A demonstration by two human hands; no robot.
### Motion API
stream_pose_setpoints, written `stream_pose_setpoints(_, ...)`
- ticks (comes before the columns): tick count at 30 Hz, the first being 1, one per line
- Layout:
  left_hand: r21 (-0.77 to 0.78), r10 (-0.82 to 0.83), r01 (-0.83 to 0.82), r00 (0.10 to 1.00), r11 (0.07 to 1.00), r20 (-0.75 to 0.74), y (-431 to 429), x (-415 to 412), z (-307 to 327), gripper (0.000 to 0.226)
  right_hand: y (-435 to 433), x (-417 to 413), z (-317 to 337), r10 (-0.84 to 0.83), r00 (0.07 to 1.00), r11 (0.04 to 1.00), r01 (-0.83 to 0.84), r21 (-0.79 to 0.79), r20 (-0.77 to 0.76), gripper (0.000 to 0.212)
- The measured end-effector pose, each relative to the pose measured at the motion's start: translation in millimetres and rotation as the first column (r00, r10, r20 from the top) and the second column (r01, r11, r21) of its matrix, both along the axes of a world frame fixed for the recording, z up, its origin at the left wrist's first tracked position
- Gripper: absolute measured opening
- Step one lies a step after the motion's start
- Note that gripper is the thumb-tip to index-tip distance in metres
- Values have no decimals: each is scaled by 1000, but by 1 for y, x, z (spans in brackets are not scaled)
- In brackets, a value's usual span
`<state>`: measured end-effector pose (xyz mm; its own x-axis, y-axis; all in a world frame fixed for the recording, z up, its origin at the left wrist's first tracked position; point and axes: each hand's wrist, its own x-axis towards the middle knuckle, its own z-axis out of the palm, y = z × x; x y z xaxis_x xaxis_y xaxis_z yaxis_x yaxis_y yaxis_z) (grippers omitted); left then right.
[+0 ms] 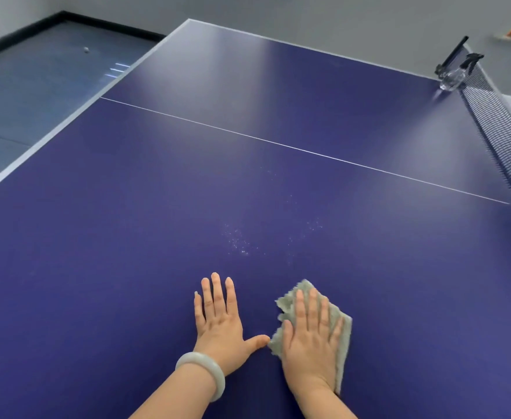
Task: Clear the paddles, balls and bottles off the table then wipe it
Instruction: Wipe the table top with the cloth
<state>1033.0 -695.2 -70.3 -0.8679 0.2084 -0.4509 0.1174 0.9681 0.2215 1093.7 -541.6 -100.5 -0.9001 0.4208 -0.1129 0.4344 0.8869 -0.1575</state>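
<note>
A grey cloth (286, 306) is being pressed flat on the near blue counter (127, 267) by the right hand (311, 343), fingers straight. The left hand (221, 322) is being rested flat just beside it, fingers spread. A clear spray bottle (453, 75) is being shown at the far corner.

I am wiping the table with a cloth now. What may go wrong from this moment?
1. The spray bottle stands at the far edge of the table beside the net; a wide stroke might knock it off.
2. The white specks lie ahead of the cloth under the right hand; short strokes may miss them.
3. A ball lies on the floor; walking round the table, one might step on it.
</note>
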Motion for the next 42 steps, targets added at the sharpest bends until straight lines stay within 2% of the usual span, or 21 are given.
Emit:
stream_pose_setpoints(3, 18, -36, 38, 991, 999, -131, -6, -4, 2, 128, 6, -28, 1, 117, 993, 993, -117, 6, 27, 63)
stream_pose_setpoints(4, 61, -6, 14, 992, 998, -128, -11, -7, 6, 123, 11, -35, -1, 128, 991, 992, -128, 12, 35, 63)
stream_pose_setpoints(5, 120, 45, -20, 976, 993, -215, -18, -16, 6, 115, 15, -40, -2, 133, 990, 991, -134, 20, 40, 63)
stream_pose_setpoints(7, 104, 115, -81, 918, 991, -380, -35, -37, 1, 88, 18, -43, -5, 144, 989, 989, -145, 23, 41, 62)
stream_pose_setpoints(9, 68, 188, -175, 896, 982, -402, -49, -67, -1, 71, 21, -43, -7, 161, 987, 987, -161, 22, 30, 60)
stream_pose_setpoints(11, 26, 269, -277, 900, 961, -343, -60, -97, -2, 71, 29, -43, -10, 157, 988, 988, -157, 15, 10, 59)
stream_pose_setpoints(14, -14, 341, -363, 888, 932, -307, -66, -122, -9, 73, 58, -57, -8, 26, 999, 999, -24, 42, -35, 57)
stream_pose_setpoints(15, -28, 347, -373, 885, 927, -311, -64, -123, -12, 73, 72, -67, -7, -52, 999, 998, 52, 26, -3, 55)
stream_pose_setpoints(19, -41, 335, -388, 840, 921, -426, -60, -120, -25, 75, 112, -111, 6, -383, 922, 919, 386, -76, 57, 57)
stream_pose_setpoints(22, -56, 320, -381, 838, 923, -442, -62, -121, -29, 74, 111, -150, 11, -481, 874, 872, 485, -69, 64, 58)
stream_pose_setpoints(24, -62, 312, -380, 833, 923, -457, -64, -120, -32, 72, 96, -176, 12, -380, 924, 922, 383, -59, 52, 58)
stream_pose_setpoints(26, -79, 312, -386, 837, 919, -449, -64, -119, -33, 71, 79, -198, 12, -102, 995, 992, 103, -78, 17, 56)
stream_pose_setpoints(28, -86, 308, -387, 832, 918, -460, -63, -120, -34, 67, 75, -208, 9, 244, 970, 968, -243, -64, 7, 55)
stream_pose_setpoints(29, -83, 304, -386, 826, 919, -474, -64, -120, -35, 63, 83, -212, 8, 353, 935, 935, -352, -53, 16, 57)
stream_pose_setpoints(30, -82, 302, -387, 821, 919, -485, -64, -121, -37, 63, 98, -217, 7, 384, 923, 922, -382, -55, 13, 60)
stream_pose_setpoints(31, -80, 301, -386, 819, 919, -489, -65, -121, -38, 66, 117, -222, 6, 328, 945, 942, -328, -70, -8, 60)
stream_pose_setpoints(33, -73, 295, -379, 816, 923, -498, -65, -121, -39, 69, 158, -239, 6, 48, 998, 991, -52, -126, -39, 53)
stream_pose_setpoints(34, -70, 292, -375, 812, 924, -505, -65, -121, -40, 70, 174, -250, 8, -102, 994, 984, 94, -152, -42, 51)
stream_pose_setpoints(36, -58, 295, -378, 801, 924, -521, -65, -121, -40, 70, 191, -279, 13, -278, 960, 947, 269, -178, -27, 53)
stream_pose_setpoints(39, -60, 292, -383, 788, 922, -542, -64, -121, -41, 70, 185, -334, 20, -326, 945, 921, 320, -222, 12, 58)
stream_pose_setpoints(42, -65, 288, -385, 783, 921, -551, -65, -120, -42, 70, 149, -396, 23, -225, 974, 942, 227, -246, 36, 60)
